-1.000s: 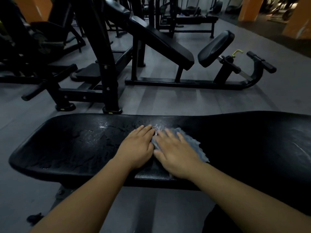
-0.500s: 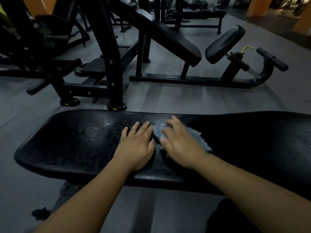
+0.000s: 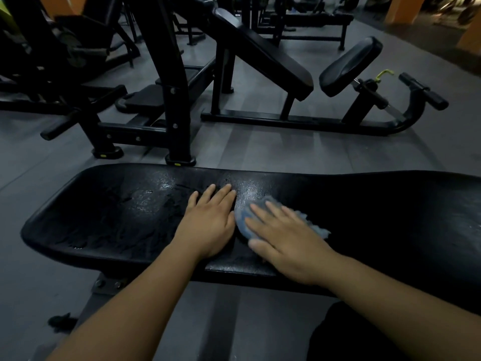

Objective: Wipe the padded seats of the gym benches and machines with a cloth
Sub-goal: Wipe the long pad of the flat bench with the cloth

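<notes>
- The left hand [image 3: 208, 225] lay flat on the black padded surface [image 3: 117, 217], fingers straight, holding nothing.
- The right hand [image 3: 283, 238], fingers straight, pressed a blue-grey cloth [image 3: 242, 219] onto that surface, just beside the left hand.

Single view, head-worn wide-angle camera: it looked forward and down, close over the padded bench [image 3: 117, 217], with the gym floor [image 3: 260, 152] and machines [image 3: 260, 61] receding beyond.

The scene is dim, with a cold grey-blue cast. A patch of soft glare shines on the bench pad [image 3: 250, 190] near its far edge. The machines [image 3: 169, 74] behind are nearly black, with little detail. Wide-angle distortion bends the edges, and the upper right corner is blurred.
</notes>
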`<state>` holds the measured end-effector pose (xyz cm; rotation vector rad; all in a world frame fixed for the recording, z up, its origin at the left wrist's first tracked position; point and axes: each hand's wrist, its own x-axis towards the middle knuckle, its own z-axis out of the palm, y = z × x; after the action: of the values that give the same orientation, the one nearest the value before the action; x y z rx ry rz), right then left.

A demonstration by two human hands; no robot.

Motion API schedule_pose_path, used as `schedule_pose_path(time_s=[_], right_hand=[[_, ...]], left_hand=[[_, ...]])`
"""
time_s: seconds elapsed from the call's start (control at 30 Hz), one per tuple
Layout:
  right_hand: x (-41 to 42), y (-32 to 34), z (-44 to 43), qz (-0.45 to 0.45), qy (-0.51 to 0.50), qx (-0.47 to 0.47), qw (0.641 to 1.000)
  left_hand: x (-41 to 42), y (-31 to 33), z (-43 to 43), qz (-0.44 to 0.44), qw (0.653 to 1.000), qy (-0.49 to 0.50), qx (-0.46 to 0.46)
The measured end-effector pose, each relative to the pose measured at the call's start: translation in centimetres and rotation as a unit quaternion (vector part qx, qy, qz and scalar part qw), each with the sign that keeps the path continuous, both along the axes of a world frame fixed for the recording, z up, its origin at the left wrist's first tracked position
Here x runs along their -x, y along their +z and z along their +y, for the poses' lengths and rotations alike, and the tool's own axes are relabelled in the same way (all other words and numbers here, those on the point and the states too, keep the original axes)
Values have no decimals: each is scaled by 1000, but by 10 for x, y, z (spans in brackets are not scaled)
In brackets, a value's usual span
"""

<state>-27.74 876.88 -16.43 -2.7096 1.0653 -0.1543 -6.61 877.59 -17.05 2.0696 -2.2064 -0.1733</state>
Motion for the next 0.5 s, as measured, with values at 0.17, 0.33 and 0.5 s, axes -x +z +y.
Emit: schedule_pose_path(time_s=[0.17,0.33,0.5], right_hand=[[14,-3,-53,67,-74,12,995],[-49,-2,-54,80,-95,11,992],[-5,2,9,33,75,2,997]], left_hand=[[-3,2,-3,-14,1000,-16,-18],[-23,6,11,-51,999,1,-3],[-28,2,20,-32,999,15,-2]])
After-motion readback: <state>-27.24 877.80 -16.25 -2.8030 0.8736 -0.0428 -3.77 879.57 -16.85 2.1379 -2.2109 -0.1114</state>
